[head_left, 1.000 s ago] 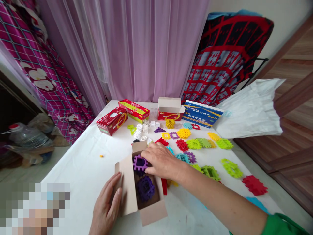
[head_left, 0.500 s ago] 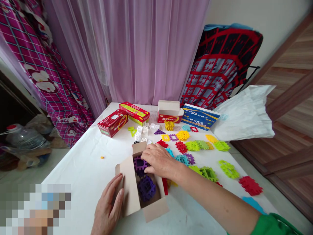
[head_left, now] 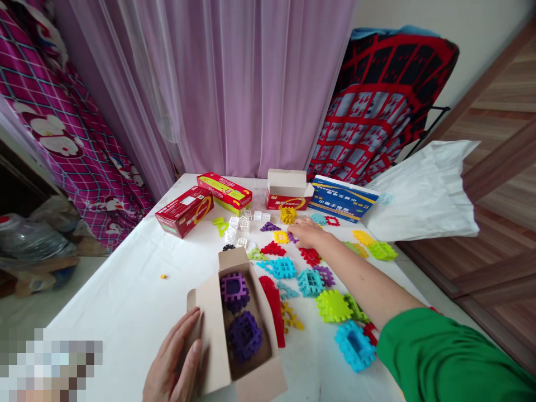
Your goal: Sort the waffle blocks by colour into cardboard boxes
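We rest our open left hand [head_left: 172, 360] against the carton [head_left: 214, 340]; beyond it, our right hand [head_left: 306, 231] meets a purple piece [head_left: 292, 238], grip unclear.

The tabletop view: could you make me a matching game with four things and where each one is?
1. Left hand
2. Right hand
3. White bag
4. Tiny orange piece

A. Next to the blue box
B. At the flap of the near cardboard box
C. Alone on the left of the table
D. Among coloured pieces towards the far side

Pairs: 1-B, 2-D, 3-A, 4-C
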{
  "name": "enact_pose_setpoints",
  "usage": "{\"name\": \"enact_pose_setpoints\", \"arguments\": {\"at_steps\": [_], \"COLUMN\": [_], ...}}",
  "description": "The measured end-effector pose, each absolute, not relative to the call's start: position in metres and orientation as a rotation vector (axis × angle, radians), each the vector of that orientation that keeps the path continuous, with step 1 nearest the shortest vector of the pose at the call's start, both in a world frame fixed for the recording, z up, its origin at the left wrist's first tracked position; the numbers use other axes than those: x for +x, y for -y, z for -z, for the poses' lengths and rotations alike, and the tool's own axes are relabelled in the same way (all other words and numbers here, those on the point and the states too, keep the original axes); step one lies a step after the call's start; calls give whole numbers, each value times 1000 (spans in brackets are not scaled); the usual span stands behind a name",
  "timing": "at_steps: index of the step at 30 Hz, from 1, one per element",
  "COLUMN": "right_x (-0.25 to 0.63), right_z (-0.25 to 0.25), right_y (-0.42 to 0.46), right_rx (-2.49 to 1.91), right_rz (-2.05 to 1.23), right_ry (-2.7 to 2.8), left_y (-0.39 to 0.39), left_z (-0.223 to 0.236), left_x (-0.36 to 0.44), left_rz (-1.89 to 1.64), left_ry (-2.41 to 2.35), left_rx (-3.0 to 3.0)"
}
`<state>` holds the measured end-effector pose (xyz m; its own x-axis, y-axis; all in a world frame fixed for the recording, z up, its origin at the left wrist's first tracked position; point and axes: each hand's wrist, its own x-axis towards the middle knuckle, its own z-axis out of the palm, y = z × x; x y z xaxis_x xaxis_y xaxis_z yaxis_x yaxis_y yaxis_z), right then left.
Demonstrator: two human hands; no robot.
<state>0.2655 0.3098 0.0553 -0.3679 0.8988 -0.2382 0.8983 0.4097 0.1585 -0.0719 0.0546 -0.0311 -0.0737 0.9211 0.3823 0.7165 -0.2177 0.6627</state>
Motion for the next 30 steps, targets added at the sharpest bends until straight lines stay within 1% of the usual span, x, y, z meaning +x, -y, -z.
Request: {"name": "enact_pose_setpoints", "arguments": {"at_steps": [7,11,13,15,17,19,21,26,30], "right_x": [273,273,261,241,215,191,173,153,153], "right_z": [-56,-78,-94,-110,-121,-126,-125,-111,-105], "right_y": [-320,-304,-280,-247,-213,-184,-167,-152,-148], "right_rx": [1506,1571,1580,1446,1159,898,714,587,578], "right_rz": [2,-36,28,163,257,313,297,147,158], "right_ry": [-2452,-2578,-2712,-2899,-3052,-3106,-3093,-2974,-2952], "left_y": [-52,-54,-54,-55,-55,-54,-54,-54,-55], "left_z": [29,26,25,25,24,23,21,19,23], "left_x": [-70,-68,-67,-67,-66,-66,-65,-63,-66], "left_rz": [-1159,-1185,-1176,-1177,-1182,-1192,-1198,-1200,-1208], "left_ry": [-1798,-1793,-1784,-1771,-1758,-1748,-1750,-1769,-1758], "left_rx": [1884,1903,1907,1914,1915,1903,1877,1832,1870]}}
